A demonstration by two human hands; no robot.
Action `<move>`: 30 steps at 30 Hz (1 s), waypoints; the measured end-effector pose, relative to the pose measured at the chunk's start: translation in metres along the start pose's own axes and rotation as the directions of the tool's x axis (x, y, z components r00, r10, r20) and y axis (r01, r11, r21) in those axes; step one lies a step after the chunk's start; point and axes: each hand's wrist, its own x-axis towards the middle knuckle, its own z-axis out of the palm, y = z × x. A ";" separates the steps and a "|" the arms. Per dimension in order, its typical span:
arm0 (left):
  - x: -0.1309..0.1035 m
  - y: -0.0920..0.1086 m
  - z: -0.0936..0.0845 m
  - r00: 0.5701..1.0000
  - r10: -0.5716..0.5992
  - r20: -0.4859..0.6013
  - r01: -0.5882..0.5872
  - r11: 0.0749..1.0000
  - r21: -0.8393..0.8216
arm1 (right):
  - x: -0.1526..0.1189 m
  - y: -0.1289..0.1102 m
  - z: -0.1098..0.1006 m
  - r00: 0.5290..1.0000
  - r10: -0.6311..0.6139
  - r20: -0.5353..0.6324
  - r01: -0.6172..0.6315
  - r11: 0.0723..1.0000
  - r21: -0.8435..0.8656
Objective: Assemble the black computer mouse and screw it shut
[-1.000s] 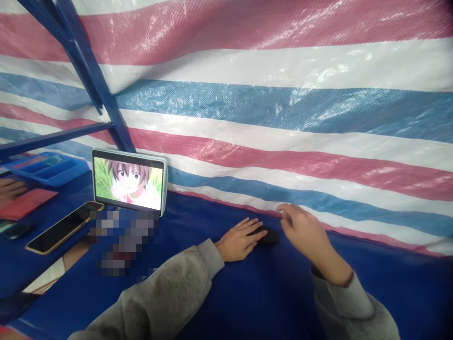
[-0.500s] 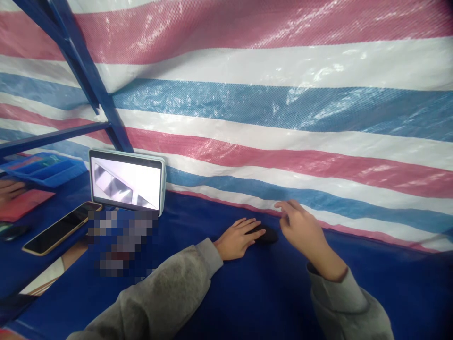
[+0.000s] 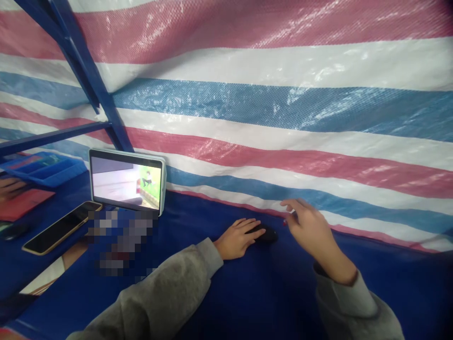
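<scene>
One black mouse (image 3: 271, 235), long axis pointing rightward roughly along the table's (image 3: 247, 293) back edge, is partly covered by the left hand's (image 3: 236, 241) loosely spread fingers, the right hand (image 3: 307, 231) half-curled, its hold unclear.

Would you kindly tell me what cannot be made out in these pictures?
Head view:
Part of the black mouse-shaped object: covered by the left hand.
What the right hand holds, if anything: hidden by the hand itself.
The red speck beside that hand: too small to identify.
Contents of the pixelated patch: masked.
Another person's hand: cut off by the left edge.
</scene>
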 end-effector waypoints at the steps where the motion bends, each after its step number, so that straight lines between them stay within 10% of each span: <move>1: 0.000 0.000 0.000 1.000 -0.003 0.001 0.003 1.000 -0.003 | 0.000 0.001 -0.002 1.000 -0.002 -0.011 0.002 1.000 0.016; 16: -0.001 -0.006 -0.002 0.989 -0.141 -0.041 0.133 0.977 -0.164 | -0.027 0.014 0.008 0.873 -0.300 0.385 0.103 0.884 0.455; 23: 0.002 -0.011 -0.004 0.952 -0.297 -0.077 0.257 0.909 -0.329 | -0.041 0.009 0.032 0.760 -0.324 0.563 0.124 0.923 0.364; 30: 0.004 -0.011 -0.004 0.929 -0.358 -0.093 0.317 0.900 -0.299 | -0.053 -0.005 0.051 0.744 -0.257 0.617 0.156 0.965 0.213</move>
